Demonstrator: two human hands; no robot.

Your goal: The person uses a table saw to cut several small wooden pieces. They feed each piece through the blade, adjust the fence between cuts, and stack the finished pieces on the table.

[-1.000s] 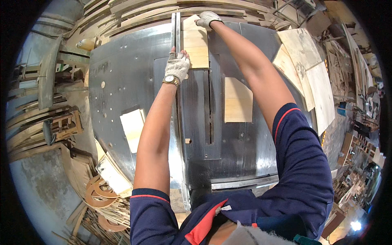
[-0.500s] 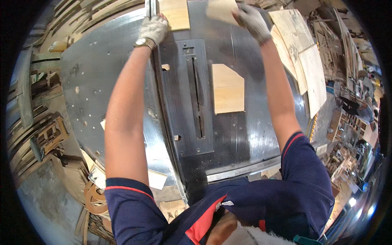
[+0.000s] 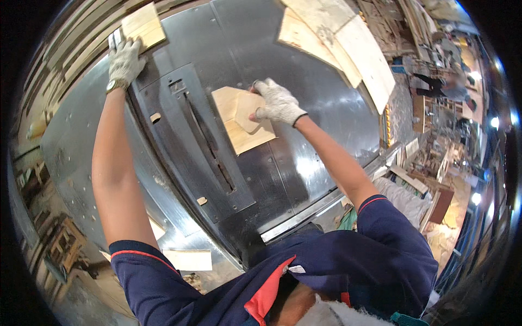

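Note:
I stand at a metal table saw (image 3: pixel 326 92) whose dark insert and blade slot (image 3: pixel 209 144) run away from me. My left hand (image 3: pixel 125 60), in a white work glove, rests at the far left on a small plywood piece (image 3: pixel 144 26) beside a metal rail. My right hand (image 3: pixel 277 102), also gloved, presses a small plywood offcut (image 3: pixel 247 111) down onto a larger plywood rectangle (image 3: pixel 242 127) lying just right of the slot.
Several plywood sheets (image 3: pixel 342 43) are stacked at the table's far right. Small wood chips (image 3: pixel 202 200) lie on the insert. More offcuts (image 3: pixel 187 259) sit low at the left, and timber piles surround the saw. A person (image 3: pixel 435 84) stands far off at the right.
My right hand came back from the far edge with a small plywood piece and set it on the rectangle beside the slot. My left hand stayed at the far rail. The view tilted.

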